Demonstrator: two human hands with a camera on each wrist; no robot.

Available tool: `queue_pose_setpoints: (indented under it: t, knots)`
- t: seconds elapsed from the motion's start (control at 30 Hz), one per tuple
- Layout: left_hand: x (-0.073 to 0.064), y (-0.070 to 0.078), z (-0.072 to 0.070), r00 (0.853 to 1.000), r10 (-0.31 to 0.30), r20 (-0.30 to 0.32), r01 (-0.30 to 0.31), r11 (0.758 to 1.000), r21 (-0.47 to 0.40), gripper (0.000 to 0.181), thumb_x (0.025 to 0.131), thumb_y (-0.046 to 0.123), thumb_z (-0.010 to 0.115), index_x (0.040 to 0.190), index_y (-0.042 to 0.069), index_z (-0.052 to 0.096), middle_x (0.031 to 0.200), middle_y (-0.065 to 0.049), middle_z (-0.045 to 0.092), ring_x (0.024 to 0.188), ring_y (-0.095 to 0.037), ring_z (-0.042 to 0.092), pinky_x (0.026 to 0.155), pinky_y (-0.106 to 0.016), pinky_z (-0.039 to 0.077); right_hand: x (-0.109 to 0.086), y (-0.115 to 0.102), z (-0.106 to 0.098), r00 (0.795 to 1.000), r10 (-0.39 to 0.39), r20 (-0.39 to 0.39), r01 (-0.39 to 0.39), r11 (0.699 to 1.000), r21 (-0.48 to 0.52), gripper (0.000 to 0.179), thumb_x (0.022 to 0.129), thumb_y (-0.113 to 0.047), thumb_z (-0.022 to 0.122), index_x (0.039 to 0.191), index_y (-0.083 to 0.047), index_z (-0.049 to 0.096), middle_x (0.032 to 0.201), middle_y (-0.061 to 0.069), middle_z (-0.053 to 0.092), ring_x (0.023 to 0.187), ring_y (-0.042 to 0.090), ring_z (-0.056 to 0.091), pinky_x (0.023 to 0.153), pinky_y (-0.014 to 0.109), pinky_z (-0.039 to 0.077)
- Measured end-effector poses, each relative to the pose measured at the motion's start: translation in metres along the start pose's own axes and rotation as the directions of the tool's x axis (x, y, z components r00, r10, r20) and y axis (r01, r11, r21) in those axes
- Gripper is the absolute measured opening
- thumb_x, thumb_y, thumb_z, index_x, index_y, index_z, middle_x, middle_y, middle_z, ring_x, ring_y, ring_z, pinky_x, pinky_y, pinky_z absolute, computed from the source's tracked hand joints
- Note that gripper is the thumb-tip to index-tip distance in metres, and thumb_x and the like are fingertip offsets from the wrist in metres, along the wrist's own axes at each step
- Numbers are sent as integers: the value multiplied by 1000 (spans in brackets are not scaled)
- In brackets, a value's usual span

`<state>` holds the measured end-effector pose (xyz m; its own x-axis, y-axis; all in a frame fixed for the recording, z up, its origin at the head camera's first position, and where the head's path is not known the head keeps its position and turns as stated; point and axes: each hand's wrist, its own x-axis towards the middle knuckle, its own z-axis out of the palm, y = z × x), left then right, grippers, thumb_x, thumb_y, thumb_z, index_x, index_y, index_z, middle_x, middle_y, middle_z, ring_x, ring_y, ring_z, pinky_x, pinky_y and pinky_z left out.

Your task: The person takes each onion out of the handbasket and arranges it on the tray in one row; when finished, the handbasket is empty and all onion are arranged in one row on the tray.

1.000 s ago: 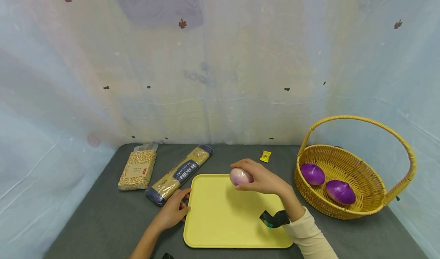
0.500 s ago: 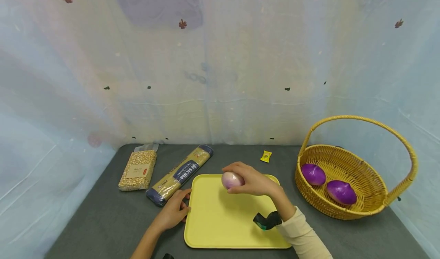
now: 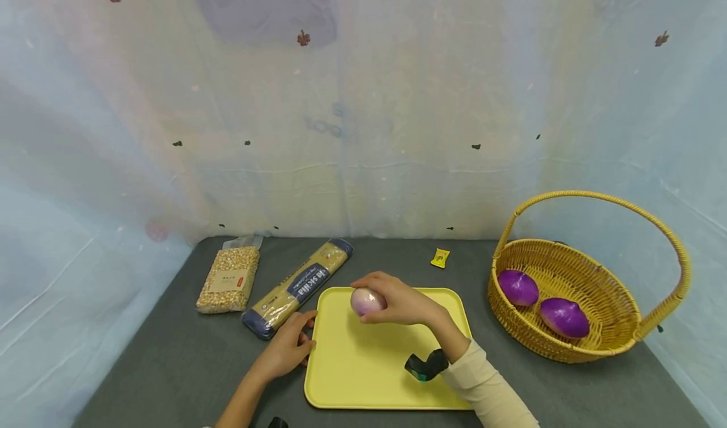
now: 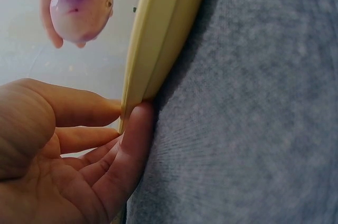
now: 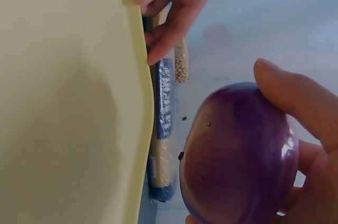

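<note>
My right hand (image 3: 397, 298) holds a glossy purple-and-white onion (image 3: 366, 302) above the yellow tray (image 3: 392, 377). In the right wrist view, thumb and fingers curve round the onion (image 5: 237, 155), which has a small dark nub at one end. At the tray's left edge is my left hand (image 3: 284, 349); in the left wrist view its fingers (image 4: 90, 108) pinch the rim. Two purple onions (image 3: 564, 317) lie in a wicker basket (image 3: 616, 289) at the right.
A long spaghetti packet (image 3: 298, 287) lies slantwise just left of the tray, close to the left hand. Farther left is a clear bag of pale grains (image 3: 228, 281). Behind the tray sits a small yellow wrapped sweet (image 3: 440, 257). The basket's tall handle (image 3: 591, 194) arches upward.
My right hand has carried the onion leftward over the tray, with its grip kept. The left hand stays at the tray's left rim.
</note>
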<state>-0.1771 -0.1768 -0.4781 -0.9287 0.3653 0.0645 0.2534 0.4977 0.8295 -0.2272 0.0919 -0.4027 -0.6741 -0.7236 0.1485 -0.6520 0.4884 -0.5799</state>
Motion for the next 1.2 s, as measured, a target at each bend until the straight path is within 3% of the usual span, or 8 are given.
queue_pose_setpoints:
  t: [0.57, 1.2]
  knots:
    - [1, 1, -1, 1000, 9, 2, -9, 1000, 19, 54, 82, -10, 56, 133, -11, 39, 106, -18, 45, 62, -10, 50, 43, -24, 52, 21, -2, 22, 999, 7, 37, -6, 1000, -24, 60, 81, -34, 71, 133, -14, 51, 129, 3, 49, 111, 17, 48, 86, 26, 49]
    - [0, 1, -1, 1000, 3, 7, -3, 1000, -4, 54, 83, -10, 56, 134, -11, 38, 107, -19, 45, 63, -12, 50, 43, -25, 52, 36, -5, 44, 999, -32, 21, 33, 998, -50, 60, 82, -32, 71, 133, -9, 50, 125, 6, 49, 109, 15, 49, 87, 22, 48]
